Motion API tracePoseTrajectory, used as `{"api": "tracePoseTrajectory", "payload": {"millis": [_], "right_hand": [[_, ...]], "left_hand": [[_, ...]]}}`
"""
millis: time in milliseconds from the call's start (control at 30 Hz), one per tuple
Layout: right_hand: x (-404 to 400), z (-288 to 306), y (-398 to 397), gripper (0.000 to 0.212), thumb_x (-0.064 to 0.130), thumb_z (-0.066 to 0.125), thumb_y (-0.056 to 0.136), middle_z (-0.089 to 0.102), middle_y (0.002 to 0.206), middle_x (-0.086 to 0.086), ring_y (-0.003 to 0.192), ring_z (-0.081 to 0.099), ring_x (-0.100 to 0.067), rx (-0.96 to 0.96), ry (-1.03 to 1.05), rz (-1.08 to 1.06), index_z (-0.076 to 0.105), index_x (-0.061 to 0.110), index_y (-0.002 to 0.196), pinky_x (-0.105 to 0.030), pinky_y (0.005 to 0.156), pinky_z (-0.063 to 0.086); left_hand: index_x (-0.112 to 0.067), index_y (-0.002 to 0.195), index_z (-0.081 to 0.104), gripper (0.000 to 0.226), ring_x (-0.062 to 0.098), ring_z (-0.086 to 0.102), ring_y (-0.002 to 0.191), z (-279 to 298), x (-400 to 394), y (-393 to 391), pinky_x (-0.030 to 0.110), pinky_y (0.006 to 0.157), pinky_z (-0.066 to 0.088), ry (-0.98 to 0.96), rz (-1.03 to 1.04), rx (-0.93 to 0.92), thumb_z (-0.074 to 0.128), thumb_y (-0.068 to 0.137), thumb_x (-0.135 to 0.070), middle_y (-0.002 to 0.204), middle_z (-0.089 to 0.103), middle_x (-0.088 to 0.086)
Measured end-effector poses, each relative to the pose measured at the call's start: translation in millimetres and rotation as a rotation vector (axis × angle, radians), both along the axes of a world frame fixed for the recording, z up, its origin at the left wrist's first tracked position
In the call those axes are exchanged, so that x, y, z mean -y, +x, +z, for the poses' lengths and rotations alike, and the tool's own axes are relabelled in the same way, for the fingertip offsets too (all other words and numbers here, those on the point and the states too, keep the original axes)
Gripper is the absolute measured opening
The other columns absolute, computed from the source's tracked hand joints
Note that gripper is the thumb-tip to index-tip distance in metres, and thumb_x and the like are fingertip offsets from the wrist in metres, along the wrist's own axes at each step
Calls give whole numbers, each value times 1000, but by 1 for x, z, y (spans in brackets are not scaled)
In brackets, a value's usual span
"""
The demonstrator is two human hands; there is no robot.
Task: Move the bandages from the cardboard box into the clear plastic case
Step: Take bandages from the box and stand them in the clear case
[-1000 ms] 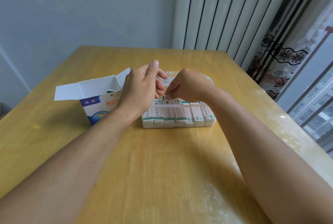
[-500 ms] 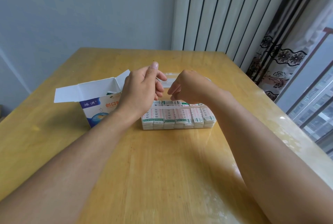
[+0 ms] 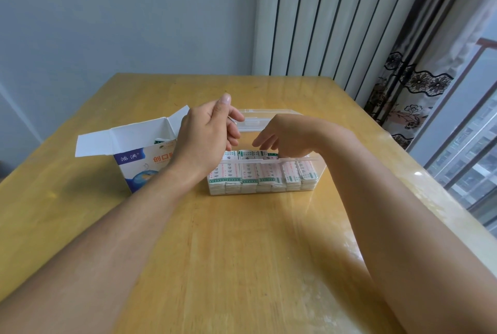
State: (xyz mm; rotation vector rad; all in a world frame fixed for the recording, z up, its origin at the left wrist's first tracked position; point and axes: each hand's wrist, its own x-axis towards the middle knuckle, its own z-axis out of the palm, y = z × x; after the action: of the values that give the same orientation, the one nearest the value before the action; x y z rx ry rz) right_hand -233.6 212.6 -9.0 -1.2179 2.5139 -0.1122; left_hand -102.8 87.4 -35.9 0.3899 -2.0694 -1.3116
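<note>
Both forearms are reaching in from the near edge over a yellowish wooden bench (image 3: 242,253). Closest of the actual stuff is the clear plastic case (image 3: 320,169), sitting about mid-bench. It's packed with bandages (image 3: 250,175), wrapped strips standing in tight side-by-side stacks that are filling it from end to end. The wrappers are white with green bands and red print, but the lettering is too small for me to read. A clear bar is running across the front of the case at the top.

The right hand (image 3: 290,134) is hovering just over the back row of bandages, palm down, fingers loosely extended toward the left and not gripping anything that I can see. The left hand (image 3: 207,134) is sitting just left of it, above the case's left end, fingers curled in with the thumb sticking up, and it's pinching something thin and pale between the fingertips. Can't tell what it is exactly.

Just left of the case, partly hidden by the left wrist, the cardboard box (image 3: 134,156) is standing with its flaps open. It's white and blue with a globe graphic, Chinese writing in white on the blue part and orange "创口" beside it. A bit of green packaging is peeking out inside.

Behind the hands the case's clear lid (image 3: 255,118) is standing open.
</note>
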Motion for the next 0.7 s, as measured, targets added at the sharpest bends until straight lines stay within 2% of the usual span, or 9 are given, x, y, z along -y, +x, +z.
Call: {"api": "tracePoseTrajectory", "payload": {"millis": [200, 300, 367, 567, 700], "right_hand": [[2, -6, -5, 65, -10, 56, 86, 66, 133, 5, 116, 63, -15, 47, 8, -2, 61, 29, 137, -33, 100, 52], [3, -6, -8, 65, 0, 73, 82, 67, 130, 7, 115, 64, -17, 53, 28, 7, 61, 30, 138, -37, 102, 52], [3, -6, -7, 63, 6, 77, 81, 68, 127, 9, 114, 64, -16, 36, 43, 19, 61, 30, 138, -38, 102, 52], [4, -6, -7, 57, 10, 75, 83, 71, 121, 9, 110, 66, -17, 6, 44, 15, 63, 31, 135, -39, 100, 53], [1, -2, -3, 60, -9, 51, 89, 70, 125, 9, 112, 65, -15, 1, 12, 6, 63, 28, 135, -28, 94, 53]], "left_hand": [[-11, 87, 69, 49, 11, 64, 57, 0, 0, 0, 20, 56, 51, -9, 1, 2, 34, 110, -37, 65, 67, 4], [-11, 87, 69, 49, 11, 64, 57, 1, 0, 0, 19, 55, 51, -14, 2, 1, 34, 110, -37, 66, 67, 4], [-12, 87, 68, 49, 11, 64, 57, 0, -1, 0, 18, 55, 51, -19, -2, 4, 34, 110, -37, 66, 67, 3], [-13, 87, 68, 48, 13, 65, 59, 0, 0, 0, 21, 56, 51, -13, -7, 1, 34, 110, -37, 66, 67, 4], [-13, 87, 68, 48, 13, 65, 59, -1, 0, 0, 21, 56, 52, -15, -10, 0, 34, 110, -37, 66, 67, 4]]}}
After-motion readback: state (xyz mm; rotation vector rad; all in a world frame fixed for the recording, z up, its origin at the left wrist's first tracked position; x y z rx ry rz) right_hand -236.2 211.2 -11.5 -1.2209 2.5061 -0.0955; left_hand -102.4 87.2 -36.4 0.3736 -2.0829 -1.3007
